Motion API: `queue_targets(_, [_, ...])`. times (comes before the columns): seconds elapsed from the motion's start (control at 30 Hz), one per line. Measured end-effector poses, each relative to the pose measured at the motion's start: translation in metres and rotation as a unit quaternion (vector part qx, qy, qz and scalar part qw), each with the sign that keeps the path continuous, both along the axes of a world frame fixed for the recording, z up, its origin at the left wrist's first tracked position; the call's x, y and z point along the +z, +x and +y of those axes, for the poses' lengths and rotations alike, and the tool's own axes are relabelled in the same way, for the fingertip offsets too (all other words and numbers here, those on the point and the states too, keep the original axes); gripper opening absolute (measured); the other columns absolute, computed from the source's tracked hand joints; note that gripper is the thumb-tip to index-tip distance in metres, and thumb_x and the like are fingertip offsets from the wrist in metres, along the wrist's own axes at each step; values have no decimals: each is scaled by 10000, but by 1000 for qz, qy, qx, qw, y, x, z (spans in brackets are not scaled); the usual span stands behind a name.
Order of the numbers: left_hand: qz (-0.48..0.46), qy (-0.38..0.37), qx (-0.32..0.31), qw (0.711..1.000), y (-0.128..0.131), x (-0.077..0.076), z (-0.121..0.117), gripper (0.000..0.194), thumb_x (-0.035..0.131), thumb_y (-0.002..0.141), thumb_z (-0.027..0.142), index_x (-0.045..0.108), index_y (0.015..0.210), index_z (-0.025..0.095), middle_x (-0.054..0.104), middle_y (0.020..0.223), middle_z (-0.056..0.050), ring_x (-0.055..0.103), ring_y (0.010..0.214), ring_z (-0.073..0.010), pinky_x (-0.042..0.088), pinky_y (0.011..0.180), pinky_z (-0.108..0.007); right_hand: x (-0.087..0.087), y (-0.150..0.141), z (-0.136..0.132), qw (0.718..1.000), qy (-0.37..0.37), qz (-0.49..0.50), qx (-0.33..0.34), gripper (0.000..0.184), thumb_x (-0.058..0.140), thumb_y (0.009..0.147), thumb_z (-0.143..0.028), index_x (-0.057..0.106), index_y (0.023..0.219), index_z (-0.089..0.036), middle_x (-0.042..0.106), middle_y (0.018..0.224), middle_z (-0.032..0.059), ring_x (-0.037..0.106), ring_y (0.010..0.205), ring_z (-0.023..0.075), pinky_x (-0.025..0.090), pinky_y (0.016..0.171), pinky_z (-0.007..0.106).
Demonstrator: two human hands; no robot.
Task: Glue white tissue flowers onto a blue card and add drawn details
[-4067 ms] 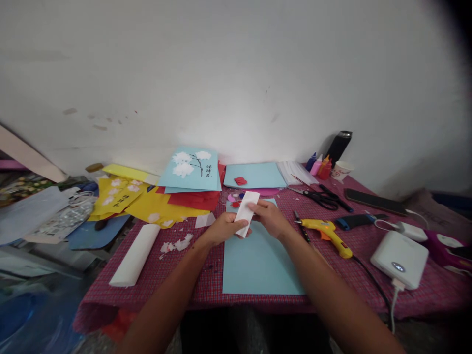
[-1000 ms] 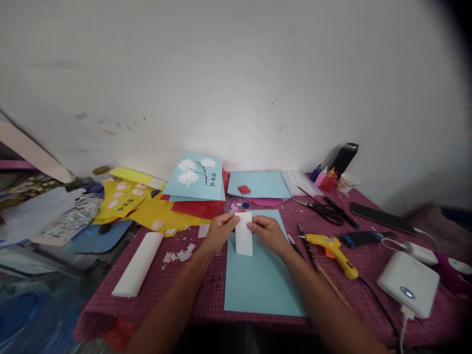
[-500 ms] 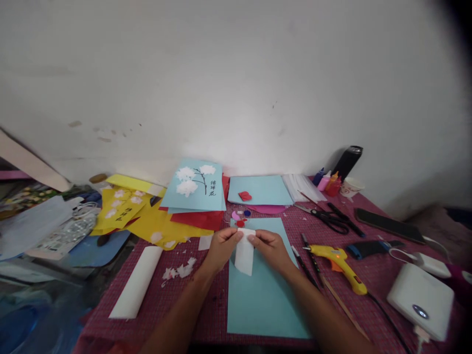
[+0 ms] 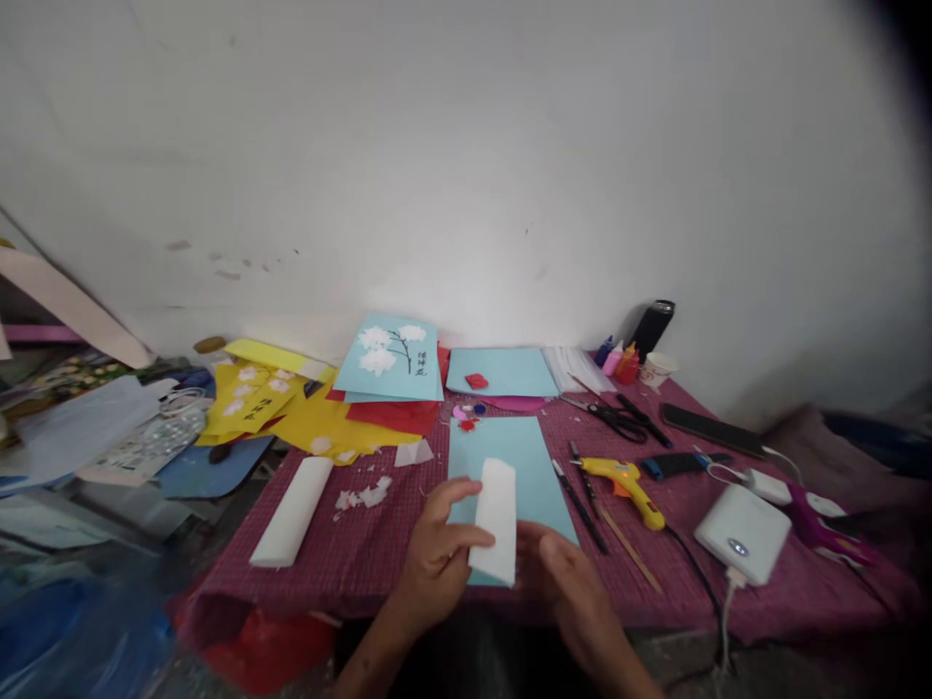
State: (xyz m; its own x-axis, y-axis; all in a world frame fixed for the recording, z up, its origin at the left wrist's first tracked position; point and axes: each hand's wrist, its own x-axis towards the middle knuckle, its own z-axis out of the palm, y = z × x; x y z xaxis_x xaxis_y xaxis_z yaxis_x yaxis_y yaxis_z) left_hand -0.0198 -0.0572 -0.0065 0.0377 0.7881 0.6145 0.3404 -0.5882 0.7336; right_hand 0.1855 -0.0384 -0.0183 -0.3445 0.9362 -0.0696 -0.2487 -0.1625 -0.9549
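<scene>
My left hand [image 4: 435, 558] holds a folded strip of thin white paper [image 4: 499, 510] by its left edge, upright between thumb and fingers. Close to the strip's right edge is my right hand [image 4: 575, 587], slightly blurred. Its thumb stands apart from the fingers, which reach toward the back of the strip; I cannot tell whether they touch it. Beneath both hands lies a light blue sheet [image 4: 502, 442] on the red checked tablecloth [image 4: 379, 553]. Just past the sheet's far edge are small red, pink and dark blue pieces [image 4: 466, 417].
At left lie a white paper roll [image 4: 295, 515] and torn white scraps [image 4: 368, 493]. A blue card with white paper blossoms [image 4: 389, 359] rests at the back. On the right are scissors [image 4: 615, 417], a yellow glue gun [image 4: 630, 488], pens [image 4: 582, 510] and a white power bank [image 4: 743, 534].
The white strip has come nearer to me and now stands upright in my left hand. My right hand has let go of its top edge and moved down to the right.
</scene>
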Motion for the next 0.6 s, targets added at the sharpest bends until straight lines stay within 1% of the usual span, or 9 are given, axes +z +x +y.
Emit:
queue_targets(0.07, [9, -2, -11, 1000, 10, -15, -24, 345, 527, 878, 115, 774, 929, 351, 565, 1399, -32, 480, 1330, -273, 395, 1089, -502, -12, -7, -20, 996, -57, 62, 22, 507, 607, 840, -641, 726, 1107, -226, 743, 963, 132, 682, 796, 295, 533, 676, 428])
queue_targets(0.13, [22, -16, -18, 999, 18, -26, -44, 372, 501, 891, 115, 773, 932, 366, 523, 1453, -15, 461, 1351, -276, 403, 1083, -513, -14, -14, -30, 995, -70, 75, -9, 428, 712, 791, -572, 741, 1037, -224, 744, 902, 99, 669, 755, 263, 525, 672, 394])
queue_targets(0.23, [52, -38, -18, 998, 21, -34, -67, 358, 526, 895, 137, 775, 927, 394, 426, 1540, 23, 423, 1380, -297, 393, 1086, -534, -10, -18, -34, 994, -71, 63, -47, 314, 823, 711, -455, 743, 904, -222, 717, 764, 38, 620, 644, 199, 493, 622, 326])
queue_targets(0.3, [57, -56, -19, 997, 19, -37, -79, 336, 541, 904, 167, 778, 927, 404, 375, 1574, 41, 413, 1388, -310, 385, 1090, -540, -7, -18, -37, 995, -65, 58, -52, 291, 836, 695, -433, 732, 871, -226, 693, 716, 13, 593, 607, 175, 473, 594, 300])
queue_targets(0.37, [29, -90, -10, 995, 16, -40, -88, 300, 541, 919, 213, 781, 938, 393, 369, 1578, 33, 418, 1387, -317, 375, 1102, -540, -5, -16, -43, 996, -47, 42, -59, 279, 829, 701, -432, 719, 864, -233, 688, 715, 5, 594, 612, 171, 472, 595, 291])
queue_targets(0.43, [-62, -145, 1, 988, 16, -42, -92, 241, 565, 921, 282, 764, 1023, 371, 398, 1564, -7, 440, 1375, -324, 388, 1101, -530, -5, -14, -50, 998, -13, 8, -63, 265, 809, 723, -440, 703, 854, -235, 690, 726, 8, 603, 633, 178, 480, 604, 293])
queue_targets(0.47, [-131, -176, -3, 976, 17, -43, -93, 248, 588, 912, 325, 735, 1108, 364, 432, 1541, -37, 464, 1357, -327, 406, 1089, -525, -6, -13, -54, 998, 9, -17, -64, 252, 791, 744, -442, 698, 856, -236, 692, 738, 13, 610, 650, 185, 485, 612, 297])
queue_targets(0.53, [-276, -230, -38, 932, 20, -42, -90, 423, 657, 863, 414, 637, 1279, 340, 532, 1452, -96, 533, 1287, -331, 448, 1049, -506, -7, -11, -62, 993, 63, -77, -64, 208, 745, 799, -428, 694, 876, -241, 699, 784, 26, 629, 707, 205, 499, 650, 312])
queue_targets(0.6, [-367, -268, -70, 888, 26, -40, -84, 563, 743, 786, 448, 609, 1311, 295, 644, 1293, -118, 610, 1164, -310, 482, 998, -458, -9, -8, -68, 983, 114, -132, -53, 160, 690, 857, -395, 696, 926, -251, 708, 850, 41, 649, 779, 224, 509, 713, 334])
